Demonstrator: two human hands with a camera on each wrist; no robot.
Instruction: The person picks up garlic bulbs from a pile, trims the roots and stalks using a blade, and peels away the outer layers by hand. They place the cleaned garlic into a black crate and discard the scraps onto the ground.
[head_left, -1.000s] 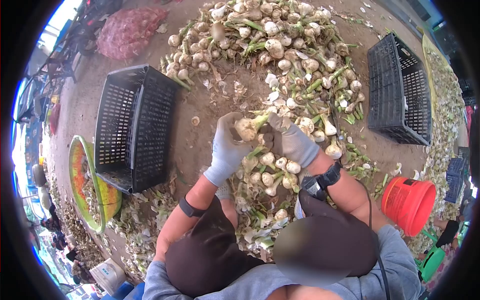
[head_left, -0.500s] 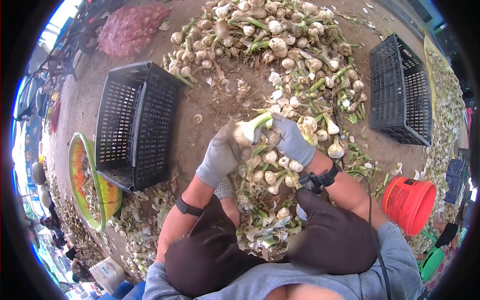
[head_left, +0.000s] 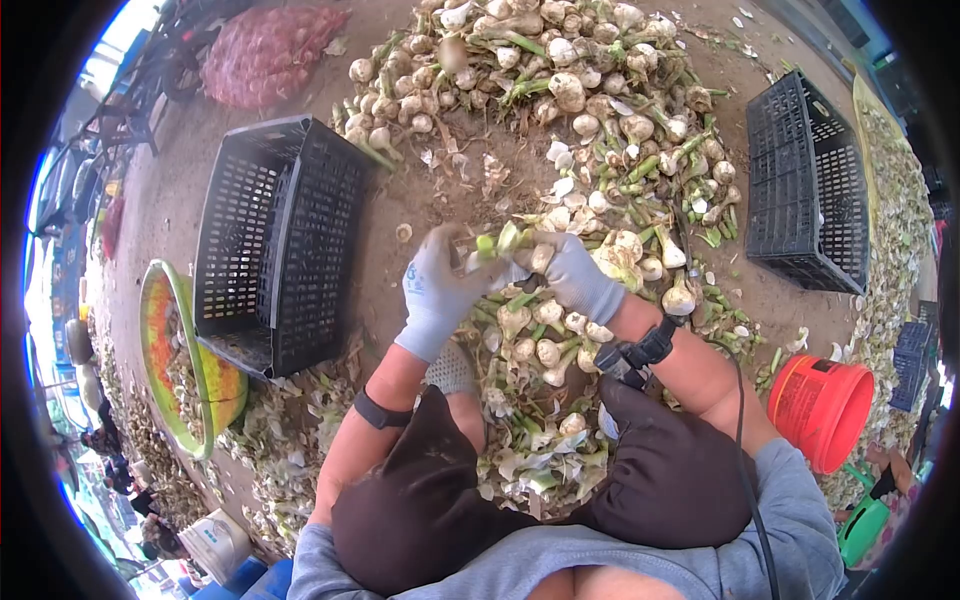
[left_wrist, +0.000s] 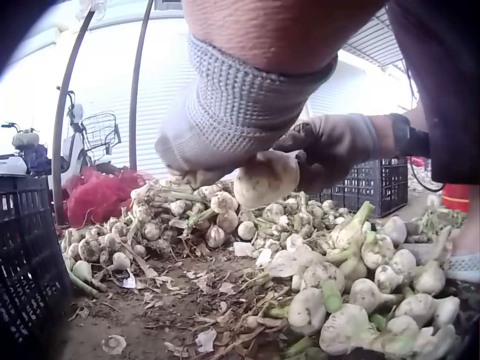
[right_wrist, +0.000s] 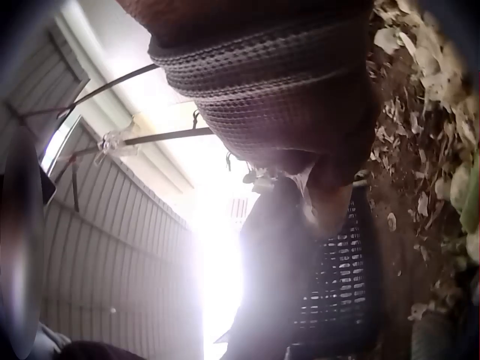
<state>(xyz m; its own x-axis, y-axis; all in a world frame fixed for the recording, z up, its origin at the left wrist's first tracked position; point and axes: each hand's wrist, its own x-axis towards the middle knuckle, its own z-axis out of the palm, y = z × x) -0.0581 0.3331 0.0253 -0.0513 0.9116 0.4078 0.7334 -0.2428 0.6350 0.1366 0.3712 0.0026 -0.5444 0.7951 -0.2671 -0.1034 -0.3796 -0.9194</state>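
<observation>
Both hands wear pale grey knitted gloves and meet in front of the knees over one garlic bulb (left_wrist: 266, 178). My left hand (head_left: 437, 285) grips this bulb, with its green cut stem (head_left: 486, 243) turned up in the head view. From the other side, my right hand (head_left: 580, 282) pinches a pale green strip of garlic skin (head_left: 512, 238) beside the stem. The left wrist view shows the bulb dirty white, between the two gloves. Below the hands lies a small heap of garlic bulbs (head_left: 547, 350) with stems on.
A large garlic pile (head_left: 570, 90) spreads ahead. Black crates stand left (head_left: 285, 240) and right (head_left: 808, 185). A red bucket (head_left: 820, 410) is at the right, a green-rimmed basket (head_left: 165, 360) at the left. Loose skins (head_left: 540, 465) litter the ground between the feet. A pink net sack (head_left: 268, 55) lies far left.
The garlic bulb has turned in my left hand, so its stem end now faces up instead of pointing right. A strip of skin now stands apart from the stem at my right hand.
</observation>
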